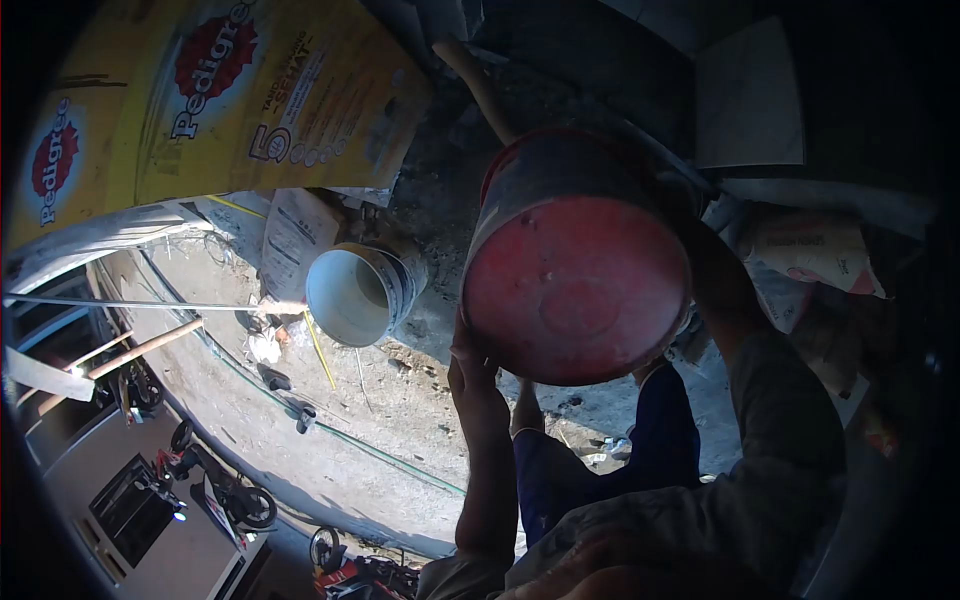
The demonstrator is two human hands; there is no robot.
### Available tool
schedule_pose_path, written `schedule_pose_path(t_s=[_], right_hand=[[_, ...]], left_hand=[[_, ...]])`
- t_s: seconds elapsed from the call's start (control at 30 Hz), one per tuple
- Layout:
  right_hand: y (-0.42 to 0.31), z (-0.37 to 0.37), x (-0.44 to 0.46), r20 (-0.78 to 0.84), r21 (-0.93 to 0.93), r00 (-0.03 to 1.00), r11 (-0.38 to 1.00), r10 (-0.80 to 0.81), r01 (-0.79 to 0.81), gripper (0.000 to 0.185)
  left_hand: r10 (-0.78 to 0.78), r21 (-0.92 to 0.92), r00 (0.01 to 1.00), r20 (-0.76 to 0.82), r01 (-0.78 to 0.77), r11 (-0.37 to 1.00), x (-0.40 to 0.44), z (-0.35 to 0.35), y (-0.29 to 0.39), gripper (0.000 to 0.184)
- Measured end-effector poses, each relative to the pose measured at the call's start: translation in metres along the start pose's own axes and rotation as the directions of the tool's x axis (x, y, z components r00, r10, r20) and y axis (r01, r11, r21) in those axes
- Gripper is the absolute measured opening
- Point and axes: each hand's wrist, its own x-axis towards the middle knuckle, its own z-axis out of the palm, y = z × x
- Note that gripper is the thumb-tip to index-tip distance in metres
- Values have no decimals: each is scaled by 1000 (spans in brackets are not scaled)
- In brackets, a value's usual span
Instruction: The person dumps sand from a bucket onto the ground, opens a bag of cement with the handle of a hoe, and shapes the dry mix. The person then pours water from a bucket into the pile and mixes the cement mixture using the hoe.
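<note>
I hold a round red bucket point(575, 290) up in front of me, tipped so its scuffed, dusty bottom faces me and its mouth points away. Its side is in dark shadow; the inside is hidden.

The red bucket point(577, 290) looks like scuffed matt plastic, the ground point(425, 415) rough and dusty, the trousers point(667, 420) cloth.

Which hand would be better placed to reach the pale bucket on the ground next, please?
Probably the left hand: it touches the red bucket on the side facing the pale bucket, whereas the right arm is on the opposite side.
</note>
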Motion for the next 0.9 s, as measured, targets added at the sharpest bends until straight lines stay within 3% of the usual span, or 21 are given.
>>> schedule_pose_path(t_s=[0.1,0.2,0.23,0.27,0.33,0.37,0.4,0.43,0.47,0.5,0.57,0.63,0.7,0.73,0.77,0.8,0.83,0.9], right_hand=[[-36,-34,-63,-33,372,981,913,191,-165,49],[-81,-74,-151,44,787,927,559,372,-262,53],[-94,-90,-182,77,856,909,440,409,-271,55],[-108,-112,-214,107,904,895,332,434,-269,57],[-141,-166,-281,103,898,899,349,425,-268,61],[-182,-203,-311,36,837,922,492,385,-238,60],[-185,-228,-344,15,809,933,543,360,-223,61],[-190,-254,-378,30,719,914,626,404,-301,63],[-195,-280,-409,94,646,896,658,433,-386,65],[-231,-298,-426,19,677,908,663,418,-320,64],[-241,-319,-483,70,609,820,627,569,-487,67],[-241,-292,-528,-169,548,809,736,564,-398,68],[-237,-253,-560,-392,39,792,869,468,-494,69],[-244,-235,-565,-405,-97,774,819,486,-565,65],[-228,-209,-583,-430,-190,740,749,518,-635,64],[-206,-180,-603,-458,-277,700,661,547,-698,64],[-193,-165,-620,-481,-273,654,610,584,-744,64],[-166,-156,-665,-511,-248,557,508,655,-825,63]], left_hand=[[209,85,964,163,-225,971,-51,-11,28,76],[279,254,936,215,-330,909,-90,-41,47,75],[305,306,923,236,-368,878,-95,-50,46,75],[287,246,914,286,-360,900,-98,-57,47,75],[239,135,892,383,-311,941,-94,-68,34,74],[214,83,875,434,-275,958,-88,-72,23,73],[182,37,855,486,-228,973,-83,-76,8,73],[148,1,831,537,-176,984,-78,-85,-12,73],[113,-29,803,586,-118,993,-73,-93,-31,73],[64,-3,777,626,-80,997,-71,-95,-49,71],[-99,234,763,639,-69,970,-68,-108,-97,69],[-310,616,778,547,-123,778,-64,-143,-168,68],[-474,876,791,388,-156,456,-48,-228,-281,58],[-252,802,799,546,-413,431,-51,-290,-341,52],[-355,845,768,533,-506,174,-75,-315,-331,47],[-599,924,704,382,-317,216,-86,-330,-326,42],[-707,968,660,253,-178,180,-102,-338,-313,42],[-743,990,657,124,-34,135,-120,-344,-285,41]])
